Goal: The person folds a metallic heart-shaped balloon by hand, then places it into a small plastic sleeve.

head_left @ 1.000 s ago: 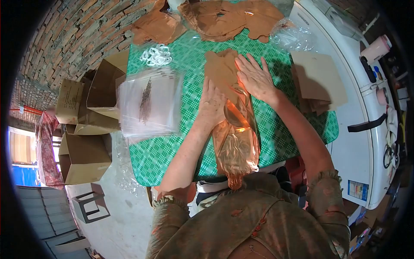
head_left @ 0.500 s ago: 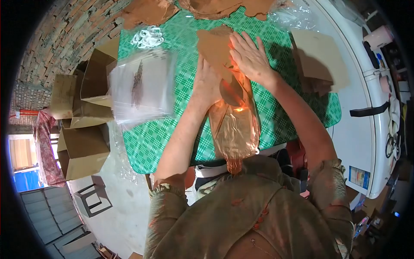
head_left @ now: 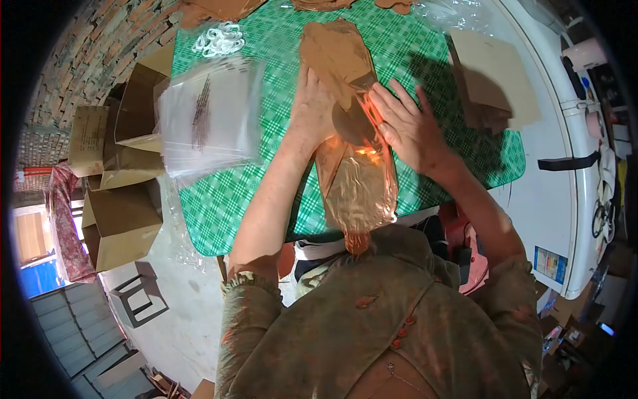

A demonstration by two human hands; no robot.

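A flat brown piece (head_left: 335, 60) of thin material lies lengthwise on the green checked tabletop (head_left: 279, 166). Its near part runs into a shiny, translucent copper-coloured film (head_left: 359, 189), which narrows to a crumpled tail at the table's front edge. A darker rounded patch shows between the two; what it is I cannot make out. My left hand (head_left: 311, 110) lies along the left side of the brown piece, fingers stretched forward. On the right side, my right hand (head_left: 409, 130) rests against the film's edge with its fingers spread. Neither hand is wrapped round anything.
A stack of clear plastic bags (head_left: 229, 136) lies left of my forearm, with a tangle of white loops (head_left: 219, 38) beyond. More brown pieces (head_left: 226, 9) lie at the far edge. Beige sheets (head_left: 495, 73) sit at right beside a white appliance (head_left: 545, 206). Open cardboard boxes (head_left: 126, 233) stand left.
My right hand has slid back toward me along the right side, uncovering more of the brown piece's far end. My left hand stays beside it. The whole view has shifted slightly.
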